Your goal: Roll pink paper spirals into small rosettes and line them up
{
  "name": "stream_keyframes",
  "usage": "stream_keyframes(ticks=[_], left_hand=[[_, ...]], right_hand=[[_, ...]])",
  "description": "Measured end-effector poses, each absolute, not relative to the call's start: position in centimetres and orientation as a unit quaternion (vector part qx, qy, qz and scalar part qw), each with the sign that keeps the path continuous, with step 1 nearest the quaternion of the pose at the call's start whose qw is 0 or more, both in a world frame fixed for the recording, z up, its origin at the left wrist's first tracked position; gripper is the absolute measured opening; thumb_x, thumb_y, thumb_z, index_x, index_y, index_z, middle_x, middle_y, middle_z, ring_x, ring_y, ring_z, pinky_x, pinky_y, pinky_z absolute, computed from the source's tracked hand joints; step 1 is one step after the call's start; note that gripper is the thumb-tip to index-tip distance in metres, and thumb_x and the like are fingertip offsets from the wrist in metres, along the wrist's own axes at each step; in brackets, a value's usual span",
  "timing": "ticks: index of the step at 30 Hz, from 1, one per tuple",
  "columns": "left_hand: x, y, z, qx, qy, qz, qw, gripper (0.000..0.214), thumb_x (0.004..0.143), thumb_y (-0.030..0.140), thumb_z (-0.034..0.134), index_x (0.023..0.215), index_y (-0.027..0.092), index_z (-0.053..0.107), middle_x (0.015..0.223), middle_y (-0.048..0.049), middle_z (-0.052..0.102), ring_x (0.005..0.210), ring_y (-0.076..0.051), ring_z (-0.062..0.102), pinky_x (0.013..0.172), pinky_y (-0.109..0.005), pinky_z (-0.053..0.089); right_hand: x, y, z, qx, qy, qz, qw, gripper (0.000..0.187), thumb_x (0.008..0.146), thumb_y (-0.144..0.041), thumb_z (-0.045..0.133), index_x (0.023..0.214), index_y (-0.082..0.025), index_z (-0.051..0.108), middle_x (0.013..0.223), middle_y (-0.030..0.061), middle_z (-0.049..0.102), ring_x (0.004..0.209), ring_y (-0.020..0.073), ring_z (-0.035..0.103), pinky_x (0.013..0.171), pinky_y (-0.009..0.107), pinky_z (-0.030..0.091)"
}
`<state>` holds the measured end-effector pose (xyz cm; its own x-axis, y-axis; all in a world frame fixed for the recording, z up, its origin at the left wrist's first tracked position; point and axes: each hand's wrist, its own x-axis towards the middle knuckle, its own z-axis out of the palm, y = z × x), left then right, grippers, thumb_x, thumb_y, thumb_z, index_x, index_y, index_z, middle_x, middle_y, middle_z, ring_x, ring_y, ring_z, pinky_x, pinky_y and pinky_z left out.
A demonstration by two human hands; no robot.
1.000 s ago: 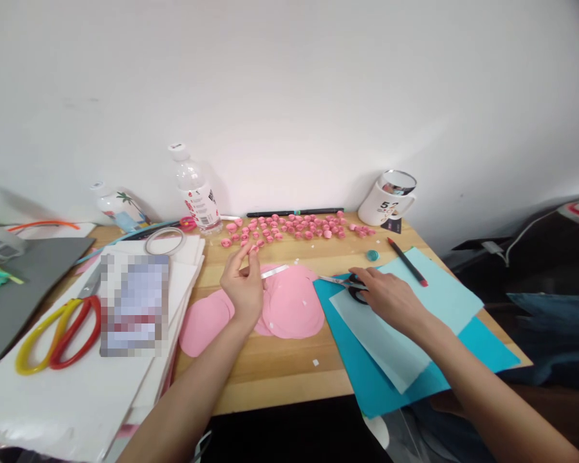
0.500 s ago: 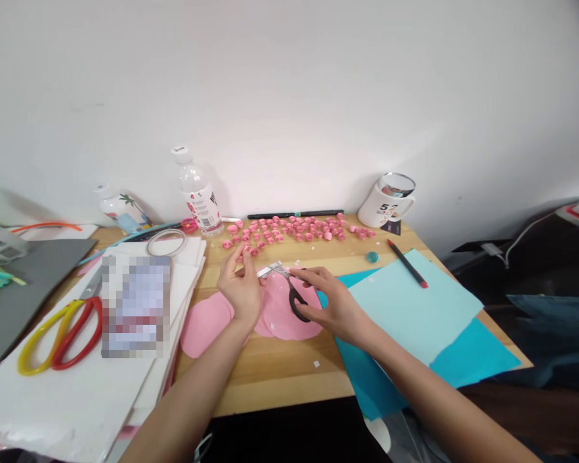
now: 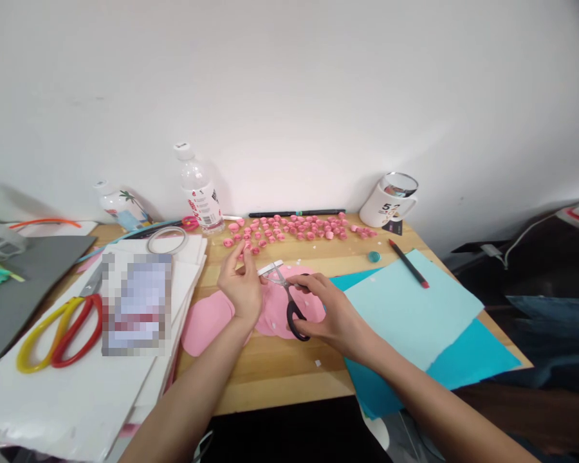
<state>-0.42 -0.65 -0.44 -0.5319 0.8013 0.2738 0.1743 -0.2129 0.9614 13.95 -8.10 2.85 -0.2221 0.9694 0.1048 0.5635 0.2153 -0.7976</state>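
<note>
My left hand (image 3: 242, 286) pinches a short white strip (image 3: 270, 267) above the pink paper circles (image 3: 289, 308) on the wooden table (image 3: 280, 373). My right hand (image 3: 330, 315) grips small black-handled scissors (image 3: 289, 302), with the open blades reaching up to the strip. A row of small pink paper rolls (image 3: 299, 229) lies along the back of the table, beyond both hands.
Light blue sheets (image 3: 415, 308) on darker blue paper lie to the right, with a red pencil (image 3: 408, 262). A white mug (image 3: 388, 202), two bottles (image 3: 197, 190), a tape ring (image 3: 166, 240), white sheets and large yellow-red scissors (image 3: 58, 328) surround the work area.
My right hand picked up the small scissors from the blue paper and carried them left to the strip in my left hand, then drew slightly nearer to me.
</note>
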Motion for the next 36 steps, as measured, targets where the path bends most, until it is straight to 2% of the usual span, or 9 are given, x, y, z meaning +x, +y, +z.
stream_keyframes(ticks=[4, 11, 19, 25, 28, 32, 34, 36], left_hand=[[-0.4, -0.7, -0.6, 0.426, 0.572, 0.661, 0.234, 0.029, 0.080, 0.034, 0.056, 0.104, 0.020, 0.066, 0.109, -0.0080, 0.065, 0.077, -0.015, 0.065, 0.054, -0.022, 0.053], [0.1, -1.3, -0.4, 0.414, 0.567, 0.653, 0.284, 0.032, 0.080, 0.036, 0.055, 0.107, 0.021, 0.065, 0.106, -0.0078, 0.065, 0.059, -0.009, 0.062, 0.041, -0.018, 0.048], [0.2, -1.5, 0.2, 0.410, 0.576, 0.647, 0.286, 0.032, 0.079, 0.036, 0.057, 0.105, 0.020, 0.066, 0.096, -0.0074, 0.067, 0.042, -0.004, 0.052, 0.033, -0.016, 0.043], [0.3, -1.5, 0.0, 0.426, 0.563, 0.650, 0.280, 0.032, 0.080, 0.036, 0.056, 0.107, 0.020, 0.064, 0.104, -0.0087, 0.066, 0.038, -0.002, 0.048, 0.032, -0.018, 0.043], [0.3, -1.6, -0.1, 0.453, 0.558, 0.652, 0.241, 0.028, 0.082, 0.033, 0.055, 0.104, 0.020, 0.065, 0.107, -0.0086, 0.065, 0.048, -0.005, 0.055, 0.037, -0.017, 0.045], [0.1, -1.4, -0.4, 0.488, 0.539, 0.658, 0.195, 0.025, 0.082, 0.030, 0.053, 0.101, 0.020, 0.066, 0.104, -0.0077, 0.064, 0.067, -0.011, 0.062, 0.045, -0.019, 0.048], [0.0, -1.4, -0.5, 0.506, 0.531, 0.649, 0.199, 0.025, 0.083, 0.029, 0.053, 0.102, 0.020, 0.066, 0.103, -0.0071, 0.064, 0.068, -0.011, 0.062, 0.046, -0.019, 0.048], [0.1, -1.4, -0.6, 0.535, 0.521, 0.631, 0.211, 0.024, 0.082, 0.028, 0.053, 0.101, 0.020, 0.066, 0.101, -0.0068, 0.065, 0.069, -0.012, 0.062, 0.048, -0.020, 0.048]], right_hand=[[13.6, -7.9, 2.7, -0.586, -0.695, 0.289, 0.300, 0.049, 0.069, -0.022, 0.061, 0.116, -0.026, 0.049, 0.101, 0.0067, 0.052, 0.096, 0.0219, 0.052, 0.084, 0.038, 0.044], [12.9, -7.4, 2.6, -0.609, -0.694, 0.275, 0.269, 0.047, 0.071, -0.023, 0.060, 0.117, -0.025, 0.051, 0.096, 0.0065, 0.053, 0.091, 0.0214, 0.053, 0.080, 0.037, 0.044], [13.2, -7.3, 2.0, -0.613, -0.678, 0.290, 0.282, 0.044, 0.073, -0.018, 0.055, 0.117, -0.026, 0.055, 0.085, 0.0036, 0.053, 0.080, 0.0176, 0.057, 0.074, 0.032, 0.046], [14.0, -7.2, 1.5, -0.597, -0.706, 0.255, 0.285, 0.046, 0.077, -0.014, 0.051, 0.120, -0.028, 0.056, 0.075, 0.0015, 0.051, 0.067, 0.0146, 0.053, 0.064, 0.028, 0.045], [14.8, -7.2, 1.3, -0.588, -0.727, 0.221, 0.276, 0.047, 0.077, -0.013, 0.051, 0.120, -0.029, 0.056, 0.075, 0.0016, 0.052, 0.065, 0.0146, 0.054, 0.062, 0.027, 0.045], [17.1, -6.9, 1.5, -0.644, -0.700, 0.137, 0.276, 0.042, 0.078, -0.015, 0.050, 0.118, -0.027, 0.057, 0.086, 0.0047, 0.058, 0.076, 0.0185, 0.059, 0.067, 0.030, 0.046], [18.8, -6.8, 1.7, -0.674, -0.691, 0.117, 0.233, 0.040, 0.078, -0.016, 0.051, 0.117, -0.025, 0.057, 0.090, 0.0057, 0.061, 0.079, 0.0204, 0.059, 0.070, 0.032, 0.046], [20.6, -6.8, 1.8, -0.672, -0.712, 0.131, 0.156, 0.038, 0.074, -0.013, 0.054, 0.110, -0.023, 0.059, 0.095, 0.0070, 0.062, 0.088, 0.0234, 0.059, 0.074, 0.034, 0.045]])
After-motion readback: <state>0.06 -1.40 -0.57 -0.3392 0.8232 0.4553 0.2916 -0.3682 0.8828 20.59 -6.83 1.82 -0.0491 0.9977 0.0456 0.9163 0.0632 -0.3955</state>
